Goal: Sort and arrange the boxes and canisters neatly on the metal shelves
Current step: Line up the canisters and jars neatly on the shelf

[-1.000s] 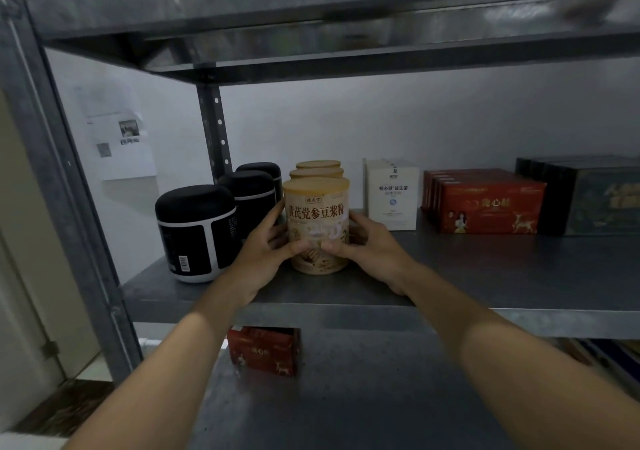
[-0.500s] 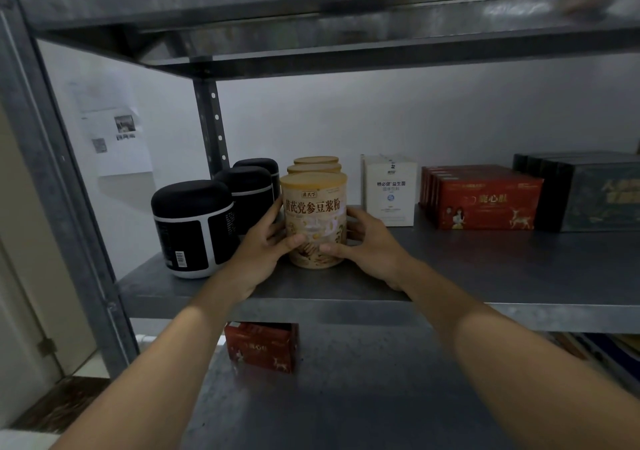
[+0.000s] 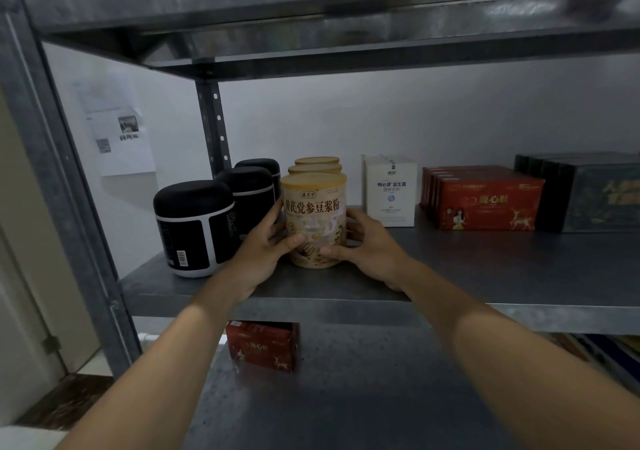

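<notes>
A beige canister with a tan lid (image 3: 314, 207) stands upright on the middle metal shelf (image 3: 485, 276), at the front of a row of three alike. My left hand (image 3: 265, 245) grips its left side and my right hand (image 3: 363, 242) grips its right side. Three black canisters (image 3: 195, 228) stand in a row to the left. To the right are white boxes (image 3: 389, 190), a row of red boxes (image 3: 485, 200) and dark boxes (image 3: 588, 193).
A grey upright post (image 3: 216, 127) rises behind the black canisters, and a thicker post (image 3: 52, 172) frames the left. The shelf above (image 3: 311, 27) hangs low overhead. On the lower shelf (image 3: 363, 397) lies one red box (image 3: 263, 347). A white wall is behind.
Both hands stay on the beige canister, which has shifted very slightly back into line with the two behind it. The camera view moved a little.
</notes>
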`<act>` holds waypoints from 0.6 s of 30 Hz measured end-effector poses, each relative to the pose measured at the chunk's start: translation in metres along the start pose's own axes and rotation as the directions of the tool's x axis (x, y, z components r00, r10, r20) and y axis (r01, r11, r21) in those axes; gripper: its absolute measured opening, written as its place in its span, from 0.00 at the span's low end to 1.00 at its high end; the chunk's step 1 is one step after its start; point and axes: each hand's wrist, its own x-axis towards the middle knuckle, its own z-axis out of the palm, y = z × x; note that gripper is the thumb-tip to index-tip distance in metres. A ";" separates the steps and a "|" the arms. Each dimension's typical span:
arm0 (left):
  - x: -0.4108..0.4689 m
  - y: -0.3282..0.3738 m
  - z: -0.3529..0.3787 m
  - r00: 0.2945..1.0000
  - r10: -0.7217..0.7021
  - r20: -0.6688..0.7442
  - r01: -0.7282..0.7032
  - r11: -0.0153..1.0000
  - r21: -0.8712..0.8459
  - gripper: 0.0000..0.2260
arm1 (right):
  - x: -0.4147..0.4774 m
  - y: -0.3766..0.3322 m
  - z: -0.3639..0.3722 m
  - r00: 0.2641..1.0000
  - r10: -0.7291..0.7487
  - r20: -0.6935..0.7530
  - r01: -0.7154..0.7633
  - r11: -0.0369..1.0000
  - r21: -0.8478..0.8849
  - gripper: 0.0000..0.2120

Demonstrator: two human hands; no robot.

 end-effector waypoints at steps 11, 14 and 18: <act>-0.002 0.003 0.001 1.000 -0.012 -0.026 0.013 1.000 0.014 0.36 | -0.001 -0.001 0.000 1.000 0.011 0.003 -0.011 1.000 -0.014 0.38; -0.003 0.003 0.002 1.000 -0.011 -0.029 0.012 1.000 0.019 0.35 | -0.001 -0.001 0.000 1.000 0.013 0.006 -0.013 1.000 -0.009 0.38; -0.003 0.005 0.003 0.999 -0.012 -0.046 0.014 0.999 0.040 0.35 | -0.001 -0.002 0.000 1.000 0.019 0.008 -0.019 1.000 -0.023 0.38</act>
